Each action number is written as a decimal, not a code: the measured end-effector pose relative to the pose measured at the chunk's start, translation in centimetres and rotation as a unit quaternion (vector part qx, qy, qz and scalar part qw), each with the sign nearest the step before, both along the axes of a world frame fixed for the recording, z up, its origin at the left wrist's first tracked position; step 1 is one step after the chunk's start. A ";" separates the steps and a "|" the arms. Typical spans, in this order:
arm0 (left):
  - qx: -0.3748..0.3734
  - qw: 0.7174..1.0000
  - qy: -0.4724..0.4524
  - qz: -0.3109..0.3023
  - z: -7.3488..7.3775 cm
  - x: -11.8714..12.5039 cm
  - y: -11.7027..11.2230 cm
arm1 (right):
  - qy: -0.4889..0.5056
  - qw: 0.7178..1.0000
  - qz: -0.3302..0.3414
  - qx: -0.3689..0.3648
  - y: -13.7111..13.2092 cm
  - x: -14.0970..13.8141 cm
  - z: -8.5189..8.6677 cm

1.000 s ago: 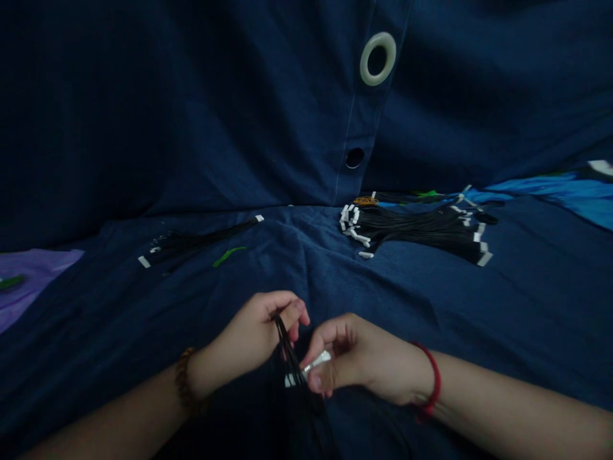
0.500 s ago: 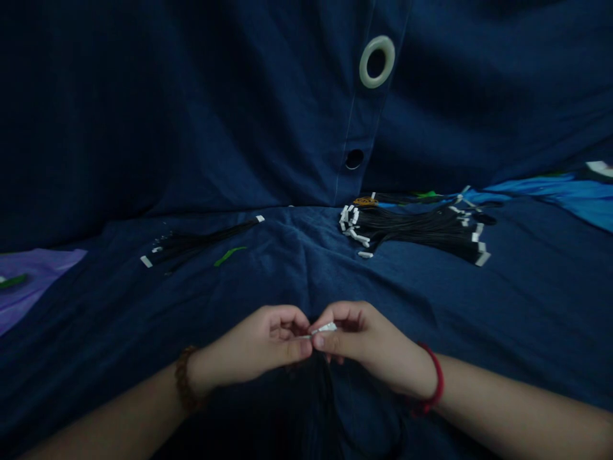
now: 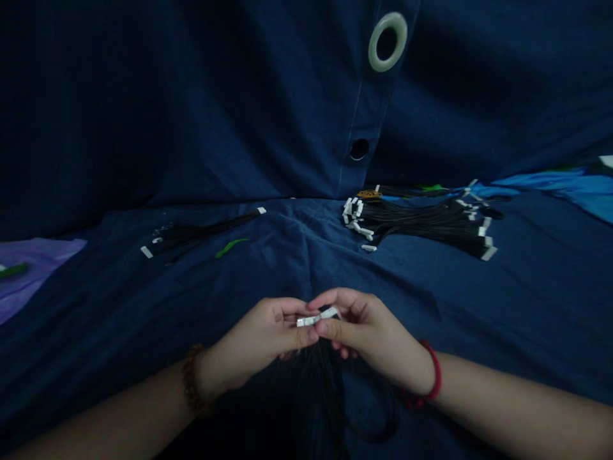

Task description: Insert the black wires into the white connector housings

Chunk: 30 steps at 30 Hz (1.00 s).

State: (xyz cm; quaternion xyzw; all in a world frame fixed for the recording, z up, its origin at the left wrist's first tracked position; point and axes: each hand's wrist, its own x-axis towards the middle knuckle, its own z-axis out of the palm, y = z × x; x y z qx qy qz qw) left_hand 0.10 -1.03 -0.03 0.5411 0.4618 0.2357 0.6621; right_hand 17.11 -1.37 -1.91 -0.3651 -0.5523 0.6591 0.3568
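Observation:
My left hand [image 3: 256,333] and my right hand [image 3: 366,326] meet at the middle of the view, fingertips nearly touching. Between their thumbs and fingers they pinch small white connectors [image 3: 316,317]. Thin black cables [image 3: 322,383] run down from these connectors and hang below my hands into the dark. The fingers hide part of the white pieces. Farther off lies a large bundle of black cables with white ends [image 3: 421,223], and a smaller bundle [image 3: 191,235] lies to the left. Neither hand touches these bundles.
Everything lies on rumpled navy fabric [image 3: 297,255], which rises behind into a navy sheet with a pale ring grommet [image 3: 387,41]. A green strip [image 3: 231,247], a purple cloth [image 3: 33,268] and a bright blue cloth [image 3: 550,187] lie about.
My hands have risen slightly and turned the white connectors more level, with more of them showing. The view has tilted slightly, shifting the background up and right.

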 end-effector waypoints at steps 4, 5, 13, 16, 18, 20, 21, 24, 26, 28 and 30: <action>0.015 1.000 0.002 0.010 0.0 0.0 0.1 | 0.009 0.999 0.006 0.032 -0.5 -0.3 -0.1; 0.018 1.000 0.007 0.009 0.1 0.0 0.1 | 0.012 0.999 0.006 0.041 -0.7 -0.3 -0.1; 0.010 0.999 0.027 0.017 0.3 0.0 0.2 | 0.056 0.998 0.020 0.013 -0.8 -0.3 0.0; 0.014 0.999 0.018 0.035 0.1 -0.1 0.2 | 0.080 0.996 0.030 -0.016 -0.6 -0.1 0.2; 0.012 0.999 0.001 0.050 0.1 -0.2 0.1 | 0.101 0.994 0.039 -0.034 -0.3 0.3 0.2; 0.010 0.997 -0.014 0.071 0.1 -0.2 0.1 | 0.113 0.990 0.061 -0.057 0.1 0.7 0.3; 0.007 0.996 -0.023 0.083 0.1 -0.3 0.1 | 0.113 0.989 0.074 -0.069 0.3 1.1 0.4; -0.011 0.992 -0.063 0.111 -0.2 -0.4 0.2 | 0.091 0.988 0.099 -0.080 1.2 2.2 0.8; -0.018 0.988 -0.087 0.125 -0.4 -0.5 0.4 | 0.070 0.992 0.090 -0.055 1.8 2.8 1.1; -0.019 0.986 -0.095 0.137 -0.5 -0.6 0.5 | 0.042 0.997 0.062 -0.008 2.4 3.1 1.2; -0.018 0.985 -0.093 0.141 -0.5 -0.6 0.5 | 0.000 0.998 0.025 0.052 2.7 3.1 1.0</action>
